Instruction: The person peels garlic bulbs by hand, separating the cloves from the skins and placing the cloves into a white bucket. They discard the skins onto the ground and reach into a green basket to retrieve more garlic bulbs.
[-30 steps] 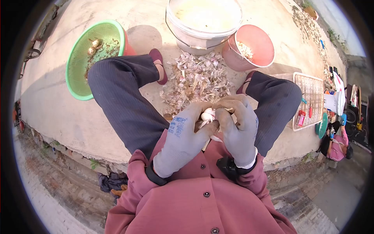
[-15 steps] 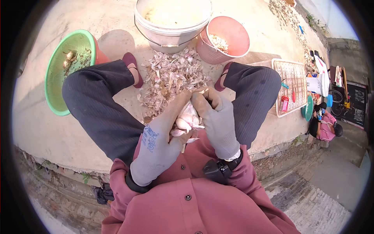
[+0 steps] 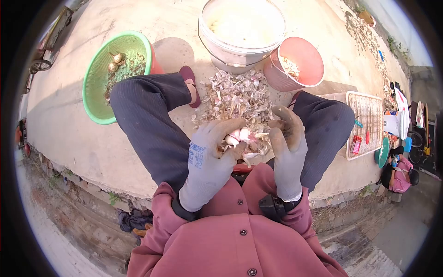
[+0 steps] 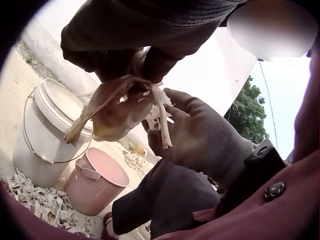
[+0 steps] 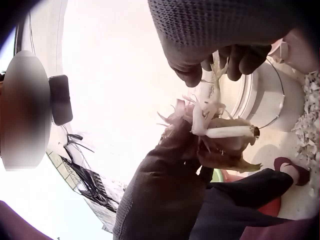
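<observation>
The person sits low on the concrete with knees apart, both hands in grey knit gloves held up in front of the chest. The left hand has its fingers curled round a garlic bulb, pinkish cloves showing at the top and loose papery skin hanging off it; from the left wrist view the bulb's dry husk and pale stem stick out past the fingers. The right hand is just beside it but apart, fingers lightly bent and, as far as I can see, gripping nothing; whether a scrap of skin sticks to its fingertips I cannot tell.

Straight below the hands, between the feet, lies a heap of garlic skins. Beyond the heap stands a white bucket with a wire handle, pale contents inside, and touching its right side a pink bucket tipped toward the person with a few pale pieces in it. Off by the left knee a green basket leans up, holding a couple of bulbs and dry bits. By the right knee a flat woven tray lies on the ground with small coloured items along its edge. The dark trouser legs close in on both sides of the heap, and the maroon shirt fills the near ground
</observation>
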Tool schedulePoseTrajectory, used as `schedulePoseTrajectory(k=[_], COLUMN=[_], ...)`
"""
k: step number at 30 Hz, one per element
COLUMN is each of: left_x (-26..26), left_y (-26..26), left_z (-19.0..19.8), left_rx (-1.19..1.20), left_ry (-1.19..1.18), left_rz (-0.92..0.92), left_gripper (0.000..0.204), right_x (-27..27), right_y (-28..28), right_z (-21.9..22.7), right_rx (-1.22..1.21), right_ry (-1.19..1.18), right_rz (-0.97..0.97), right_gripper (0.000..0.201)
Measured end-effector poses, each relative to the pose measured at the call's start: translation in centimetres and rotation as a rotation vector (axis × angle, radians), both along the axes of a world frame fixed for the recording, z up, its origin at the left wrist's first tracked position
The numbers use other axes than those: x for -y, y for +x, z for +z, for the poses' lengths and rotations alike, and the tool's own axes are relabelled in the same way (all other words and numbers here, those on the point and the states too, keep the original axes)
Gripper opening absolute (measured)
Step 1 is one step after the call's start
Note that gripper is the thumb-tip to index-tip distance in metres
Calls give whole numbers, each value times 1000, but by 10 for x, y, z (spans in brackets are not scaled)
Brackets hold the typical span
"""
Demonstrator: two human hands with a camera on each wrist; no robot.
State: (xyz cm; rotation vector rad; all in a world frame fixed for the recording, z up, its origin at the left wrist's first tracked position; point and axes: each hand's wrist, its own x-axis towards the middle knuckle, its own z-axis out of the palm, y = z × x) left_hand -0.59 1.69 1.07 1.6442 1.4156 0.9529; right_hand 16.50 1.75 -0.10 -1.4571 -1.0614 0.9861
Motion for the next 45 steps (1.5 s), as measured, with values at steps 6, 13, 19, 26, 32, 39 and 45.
schedulePoseTrajectory(k=[6,13,19,26,32,39,45], left_x=[6,2,6,13,7,-7,-18], left_y=[10,16,30,21,18,17,17], left_z=[1,13,-18,-28,-31,-33,-4], left_rx=[221,805,526,-451,-568,-344,-373], left_ry=[-157,-489,-227,514,523,446,508], left_rz=[65,121,60,141,309,361,508], left_gripper=[41,25,28,39,35,26,21], right_x=[0,2,-6,-12,-23,-41,-51], right_y=[1,-20,-32,-29,-11,-70,-61], right_z=[22,22,6,10,-81,10,-2], right_rx=[238,394,80,356,661,328,488], right_ry=[62,98,-20,-126,55,81,148], right_rz=[308,262,121,307,286,242,269], right_gripper=[40,41,34,41,39,45,45])
